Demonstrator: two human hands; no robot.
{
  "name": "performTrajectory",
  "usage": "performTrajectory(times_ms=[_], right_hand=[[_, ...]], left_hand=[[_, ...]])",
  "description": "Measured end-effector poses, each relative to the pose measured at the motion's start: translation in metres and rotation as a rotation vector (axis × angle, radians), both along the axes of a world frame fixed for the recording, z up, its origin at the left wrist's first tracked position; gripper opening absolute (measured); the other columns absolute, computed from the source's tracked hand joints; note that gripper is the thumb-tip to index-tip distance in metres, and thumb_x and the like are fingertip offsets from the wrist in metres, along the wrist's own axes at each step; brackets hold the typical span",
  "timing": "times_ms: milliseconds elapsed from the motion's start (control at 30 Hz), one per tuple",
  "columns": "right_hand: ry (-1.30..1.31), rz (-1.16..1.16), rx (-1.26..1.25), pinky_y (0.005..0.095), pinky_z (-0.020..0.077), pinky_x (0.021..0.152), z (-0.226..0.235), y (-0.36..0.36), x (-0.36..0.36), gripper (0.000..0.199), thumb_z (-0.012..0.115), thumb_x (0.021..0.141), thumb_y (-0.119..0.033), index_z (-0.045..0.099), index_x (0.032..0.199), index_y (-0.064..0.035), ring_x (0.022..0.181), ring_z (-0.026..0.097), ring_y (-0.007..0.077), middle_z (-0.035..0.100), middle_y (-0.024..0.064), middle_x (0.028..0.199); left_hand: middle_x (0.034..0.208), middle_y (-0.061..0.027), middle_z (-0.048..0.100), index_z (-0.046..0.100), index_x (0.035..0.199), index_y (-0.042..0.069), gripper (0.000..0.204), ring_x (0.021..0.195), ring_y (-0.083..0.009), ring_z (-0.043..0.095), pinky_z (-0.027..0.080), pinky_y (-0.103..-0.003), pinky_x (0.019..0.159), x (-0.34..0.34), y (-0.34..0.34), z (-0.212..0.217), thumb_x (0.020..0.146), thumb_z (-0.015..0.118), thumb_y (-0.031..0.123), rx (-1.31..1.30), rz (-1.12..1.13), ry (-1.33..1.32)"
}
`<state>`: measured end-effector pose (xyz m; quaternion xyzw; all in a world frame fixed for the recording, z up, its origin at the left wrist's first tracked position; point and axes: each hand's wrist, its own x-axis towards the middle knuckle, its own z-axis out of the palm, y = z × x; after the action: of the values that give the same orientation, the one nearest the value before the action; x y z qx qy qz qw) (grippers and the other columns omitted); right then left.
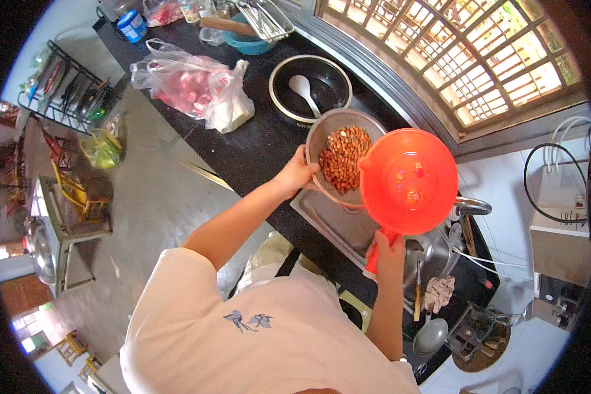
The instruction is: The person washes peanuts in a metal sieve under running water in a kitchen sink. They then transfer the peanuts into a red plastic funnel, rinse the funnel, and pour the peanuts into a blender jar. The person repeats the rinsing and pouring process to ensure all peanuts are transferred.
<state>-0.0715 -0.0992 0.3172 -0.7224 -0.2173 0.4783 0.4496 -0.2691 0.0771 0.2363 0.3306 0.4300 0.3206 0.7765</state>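
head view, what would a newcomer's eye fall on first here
Probably the bright orange-red dipper, held up right of the picture's centre. Just left of it, partly overlapped by it in this view, is a metal bowl of reddish-brown peanuts. Farther up, a white spoon stands out inside a pale-rimmed black pot.

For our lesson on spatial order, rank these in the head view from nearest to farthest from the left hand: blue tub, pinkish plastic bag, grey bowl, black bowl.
From the left hand:
1. Grey bowl, in its grip.
2. Black bowl, above the hand.
3. Pinkish plastic bag, upper left.
4. Blue tub, farther upper left.
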Motion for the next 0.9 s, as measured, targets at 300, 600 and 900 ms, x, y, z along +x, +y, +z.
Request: performTrajectory(times_ms=[300, 600, 900], right_hand=[[0.256, 0.0, -0.027, 0.0285, 0.044, 0.047, 0.011, 0.013, -0.012, 0.018, 0.06, 0.083, -0.012, 0.05, 0.094, -0.0032, 0.052, 0.053, 0.0164, 0.052, 0.0056, 0.067], [0.292, 0.065, -0.023, 0.0277, 0.0441, 0.05, -0.041, 0.013, -0.008, 0.018, 0.06, 0.08, -0.008, 0.05, 0.093, -0.0032, 0.054, 0.053, 0.0153, 0.052, 0.0047, 0.066], [0.391, 0.029, -0.081, 0.0287, 0.0473, 0.053, -0.063, 0.012, -0.006, 0.015, 0.06, 0.079, -0.009, 0.05, 0.089, -0.0031, 0.057, 0.054, 0.0156, 0.053, 0.005, 0.069]], left_hand=[[0.115, -0.0176, 0.054, 0.025, 0.133, 0.008, 0.053, 0.088, -0.0278, 0.066, 0.061, -0.041, 0.068, -0.028, 0.099, 0.014, 0.085, 0.046, 0.002, 0.131, 0.359, 0.053], [0.117, -0.0168, 0.052, 0.031, 0.129, 0.008, 0.048, 0.088, -0.0318, 0.065, 0.062, -0.042, 0.061, -0.039, 0.151, -0.052, 0.085, 0.051, 0.003, 0.091, 0.483, 0.156], [0.096, -0.0152, 0.05, 0.037, 0.106, -0.004, 0.054, 0.086, -0.028, 0.052, 0.044, -0.034, 0.079, -0.036, 0.136, -0.077, 0.082, 0.07, 0.033, 0.602, 0.821, 0.864]])
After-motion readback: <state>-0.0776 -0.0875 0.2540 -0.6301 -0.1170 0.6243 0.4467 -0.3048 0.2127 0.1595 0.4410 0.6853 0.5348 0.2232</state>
